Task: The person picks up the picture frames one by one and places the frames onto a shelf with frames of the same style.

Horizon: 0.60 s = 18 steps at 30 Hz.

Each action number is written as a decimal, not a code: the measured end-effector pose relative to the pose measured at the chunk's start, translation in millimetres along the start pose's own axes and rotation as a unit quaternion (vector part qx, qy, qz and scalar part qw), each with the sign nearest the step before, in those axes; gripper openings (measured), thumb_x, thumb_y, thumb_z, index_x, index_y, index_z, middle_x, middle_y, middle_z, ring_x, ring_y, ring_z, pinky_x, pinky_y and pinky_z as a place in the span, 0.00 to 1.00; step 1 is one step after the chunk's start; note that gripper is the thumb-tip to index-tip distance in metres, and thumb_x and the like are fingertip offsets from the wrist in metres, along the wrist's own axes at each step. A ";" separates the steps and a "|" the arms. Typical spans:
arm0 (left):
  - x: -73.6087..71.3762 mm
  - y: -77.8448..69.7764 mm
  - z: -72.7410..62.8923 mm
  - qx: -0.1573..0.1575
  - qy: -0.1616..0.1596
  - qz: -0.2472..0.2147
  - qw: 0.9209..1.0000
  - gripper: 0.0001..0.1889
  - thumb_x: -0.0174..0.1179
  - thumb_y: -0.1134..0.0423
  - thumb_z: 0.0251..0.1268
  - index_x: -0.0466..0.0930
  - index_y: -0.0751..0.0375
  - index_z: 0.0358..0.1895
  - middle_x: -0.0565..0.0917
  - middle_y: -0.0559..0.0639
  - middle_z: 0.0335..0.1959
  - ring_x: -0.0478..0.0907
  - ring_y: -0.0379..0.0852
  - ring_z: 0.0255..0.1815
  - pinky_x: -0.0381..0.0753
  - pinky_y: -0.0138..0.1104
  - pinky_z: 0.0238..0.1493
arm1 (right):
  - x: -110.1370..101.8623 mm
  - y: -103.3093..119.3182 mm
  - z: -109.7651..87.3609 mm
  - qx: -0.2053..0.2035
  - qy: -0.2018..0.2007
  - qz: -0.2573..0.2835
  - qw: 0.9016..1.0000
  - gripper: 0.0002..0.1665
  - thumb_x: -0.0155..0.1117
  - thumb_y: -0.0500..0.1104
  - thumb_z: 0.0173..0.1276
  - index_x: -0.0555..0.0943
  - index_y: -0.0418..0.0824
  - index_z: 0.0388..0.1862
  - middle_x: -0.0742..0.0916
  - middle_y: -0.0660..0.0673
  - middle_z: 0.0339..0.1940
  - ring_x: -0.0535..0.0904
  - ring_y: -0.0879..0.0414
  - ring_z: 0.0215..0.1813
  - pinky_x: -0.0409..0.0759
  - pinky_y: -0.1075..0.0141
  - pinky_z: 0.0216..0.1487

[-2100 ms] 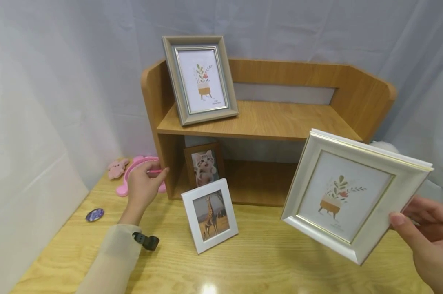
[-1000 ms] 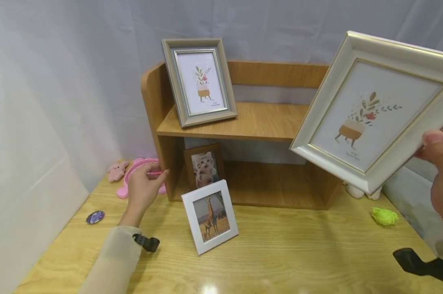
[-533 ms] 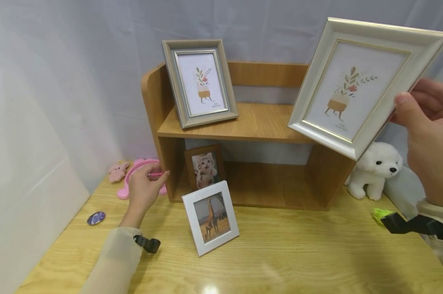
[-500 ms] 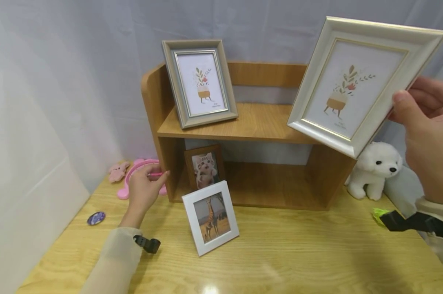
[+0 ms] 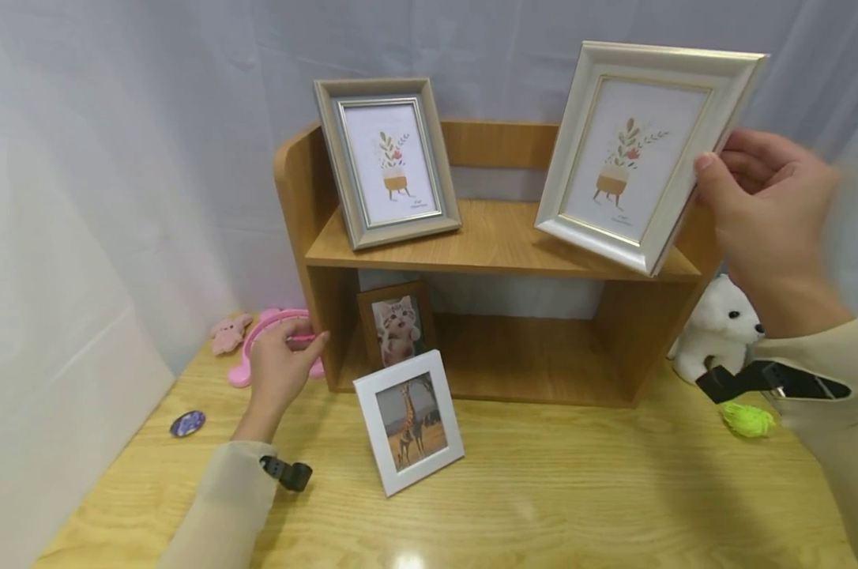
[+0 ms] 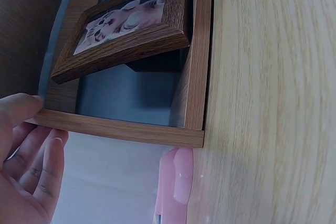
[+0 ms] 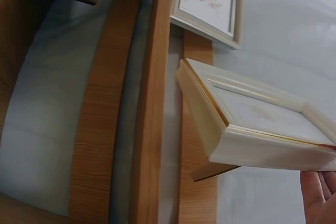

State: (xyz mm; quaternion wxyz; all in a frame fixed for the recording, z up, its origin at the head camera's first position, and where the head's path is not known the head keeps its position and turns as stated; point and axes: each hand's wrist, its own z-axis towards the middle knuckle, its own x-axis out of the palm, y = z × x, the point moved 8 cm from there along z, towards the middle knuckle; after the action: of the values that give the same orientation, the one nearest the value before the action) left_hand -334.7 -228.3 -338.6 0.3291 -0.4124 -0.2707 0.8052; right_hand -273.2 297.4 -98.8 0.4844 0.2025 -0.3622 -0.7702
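Note:
My right hand (image 5: pixel 777 213) grips the right edge of a white picture frame (image 5: pixel 635 154) with gold trim and a plant print. Tilted, it hangs over the right part of the upper board of a wooden desk shelf (image 5: pixel 500 237); the right wrist view shows a gap between them and part of a stand (image 7: pixel 212 170) behind it. My left hand (image 5: pixel 280 367) pinches the front edge of the shelf's left side panel (image 6: pixel 121 130), thumb inside and fingers outside. A grey-beige picture frame (image 5: pixel 443 170) stands at the upper left of the shelf.
A brown frame with a kitten photo (image 5: pixel 398 328) stands inside the lower level. In front is a white frame with a giraffe photo (image 5: pixel 411 423). Left lie pink items (image 5: pixel 240 371) and a purple oval (image 5: pixel 187 424); right are a white toy dog (image 5: pixel 716 316) and a yellow-green object (image 5: pixel 747 420).
My right hand has raised the white picture frame from in front of the shelf to above its upper board, lately moving it left. The left hand keeps its hold on the side panel.

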 end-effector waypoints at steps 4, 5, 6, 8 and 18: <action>-14.0 -14.2 -13.1 -0.014 0.000 0.022 1.000 0.13 0.70 0.62 0.61 0.85 0.65 0.46 0.87 0.59 0.42 0.86 0.54 0.38 0.87 0.39 0.35 | 2.1 -9.2 10.4 0.031 0.016 -0.024 0.999 0.18 0.71 0.38 0.63 0.84 0.36 0.52 0.88 0.48 0.37 0.82 0.58 0.39 0.80 0.77 0.42; -13.9 -14.2 -13.1 -0.015 0.000 0.022 1.000 0.13 0.70 0.62 0.61 0.85 0.65 0.46 0.87 0.59 0.42 0.86 0.54 0.37 0.87 0.39 0.35 | 4.0 -11.4 12.1 0.036 0.018 -0.020 0.999 0.17 0.71 0.37 0.63 0.84 0.36 0.51 0.88 0.49 0.36 0.82 0.58 0.38 0.80 0.77 0.41; -13.9 -14.1 -12.9 -0.015 0.000 0.022 1.000 0.13 0.70 0.62 0.61 0.85 0.65 0.46 0.87 0.59 0.42 0.86 0.53 0.37 0.87 0.39 0.35 | 5.7 -13.7 13.9 0.041 0.019 -0.013 0.999 0.17 0.71 0.37 0.62 0.84 0.36 0.51 0.88 0.48 0.35 0.82 0.58 0.38 0.80 0.77 0.40; -14.2 -13.8 -13.0 -0.015 -0.001 0.024 1.000 0.13 0.70 0.62 0.61 0.85 0.65 0.45 0.87 0.58 0.41 0.86 0.53 0.37 0.87 0.39 0.35 | 9.2 -18.7 17.3 0.050 0.020 -0.007 0.998 0.16 0.71 0.37 0.62 0.85 0.36 0.49 0.88 0.49 0.34 0.82 0.58 0.36 0.80 0.78 0.38; -15.2 -14.8 -13.6 -0.013 -0.004 0.022 1.000 0.13 0.71 0.63 0.60 0.85 0.66 0.45 0.87 0.59 0.41 0.87 0.53 0.36 0.87 0.41 0.35 | 19.2 -45.2 21.2 0.099 0.006 0.089 0.991 0.13 0.71 0.34 0.62 0.84 0.34 0.46 0.88 0.46 0.33 0.83 0.57 0.36 0.82 0.77 0.35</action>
State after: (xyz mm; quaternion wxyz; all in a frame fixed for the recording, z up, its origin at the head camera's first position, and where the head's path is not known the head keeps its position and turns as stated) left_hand -312.0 -228.1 -327.7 0.3043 -0.4195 -0.2733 0.8104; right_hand -323.0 300.1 -118.2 0.5305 0.2217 -0.4503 -0.6831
